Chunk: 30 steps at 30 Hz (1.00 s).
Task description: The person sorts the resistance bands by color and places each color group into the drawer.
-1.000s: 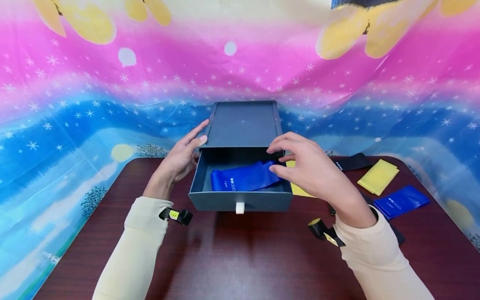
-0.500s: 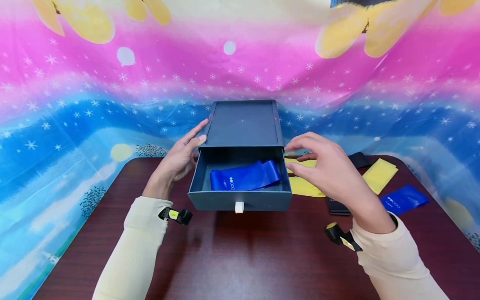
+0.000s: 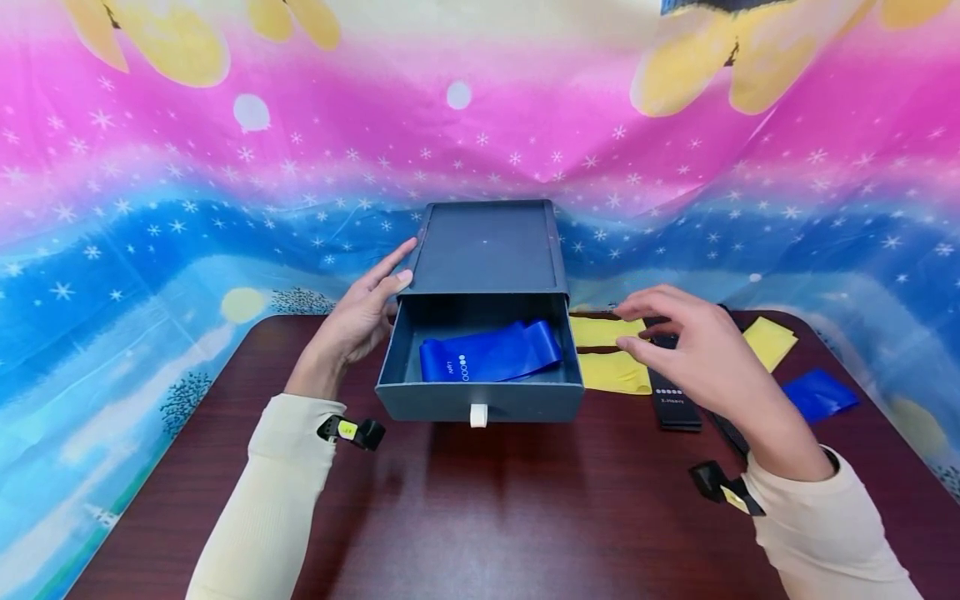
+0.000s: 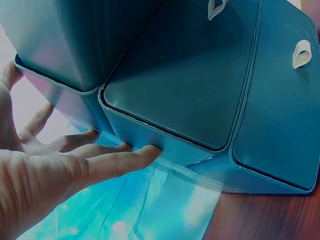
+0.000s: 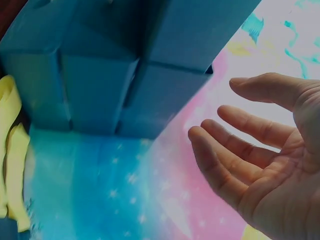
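Note:
A dark grey drawer cabinet stands at the middle of the table, its top drawer pulled out by a white tab. Inside that drawer lies a blue exercise band printed "Light". My left hand steadies the cabinet's left side, thumb at the top edge; in the left wrist view its fingers stretch along the stacked drawer casings. To the right of the drawer, my right hand hovers with loosely bent fingers and holds nothing. The right wrist view shows that same hand apart from the cabinet.
Right of the cabinet lie yellow bands and a black band marked "X-Heavy". Farther right are another yellow band and a folded blue band. A printed curtain hangs close behind the cabinet.
My right hand has drawn away rightward from over the drawer's right edge, where its fingertips overlapped the blue band. The band stays in the drawer. My left hand keeps its place.

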{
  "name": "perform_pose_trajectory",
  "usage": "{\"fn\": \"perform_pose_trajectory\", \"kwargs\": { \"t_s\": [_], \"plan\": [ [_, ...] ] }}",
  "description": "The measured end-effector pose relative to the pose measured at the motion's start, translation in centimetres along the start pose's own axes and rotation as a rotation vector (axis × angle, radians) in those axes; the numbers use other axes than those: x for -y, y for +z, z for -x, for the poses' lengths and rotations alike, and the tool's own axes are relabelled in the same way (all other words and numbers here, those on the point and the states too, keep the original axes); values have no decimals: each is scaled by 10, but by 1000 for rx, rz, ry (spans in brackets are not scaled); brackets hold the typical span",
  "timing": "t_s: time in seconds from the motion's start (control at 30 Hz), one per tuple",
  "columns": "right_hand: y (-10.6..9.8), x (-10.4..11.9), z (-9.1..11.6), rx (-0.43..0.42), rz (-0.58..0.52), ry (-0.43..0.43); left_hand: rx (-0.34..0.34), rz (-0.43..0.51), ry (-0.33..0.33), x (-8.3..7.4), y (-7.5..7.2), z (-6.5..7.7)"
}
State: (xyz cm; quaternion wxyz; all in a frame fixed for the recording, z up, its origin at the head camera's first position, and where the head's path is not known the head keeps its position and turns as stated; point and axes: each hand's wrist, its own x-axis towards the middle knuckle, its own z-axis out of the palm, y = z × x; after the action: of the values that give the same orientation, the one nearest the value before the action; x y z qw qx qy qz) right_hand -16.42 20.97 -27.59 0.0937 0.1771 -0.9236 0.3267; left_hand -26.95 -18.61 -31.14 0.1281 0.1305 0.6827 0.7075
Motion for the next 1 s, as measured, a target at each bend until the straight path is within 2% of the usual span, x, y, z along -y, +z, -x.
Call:
{"fn": "perform_pose_trajectory", "kwargs": {
  "t_s": [0.3, 0.5, 0.73, 1.0],
  "plan": [
    [-8, -46, 11, -5, 82, 98, -12, -31, 5, 0, -1, 1],
    [-15, -76, 20, -18, 150, 147, -17, -19, 10, 0, 1, 0],
    [-25, -108, 34, 2, 175, 232, -14, -16, 4, 0, 1, 0],
    [-28, -147, 45, -46, 237, 271, -16, -20, 6, 0, 0, 0]
  ]
}}
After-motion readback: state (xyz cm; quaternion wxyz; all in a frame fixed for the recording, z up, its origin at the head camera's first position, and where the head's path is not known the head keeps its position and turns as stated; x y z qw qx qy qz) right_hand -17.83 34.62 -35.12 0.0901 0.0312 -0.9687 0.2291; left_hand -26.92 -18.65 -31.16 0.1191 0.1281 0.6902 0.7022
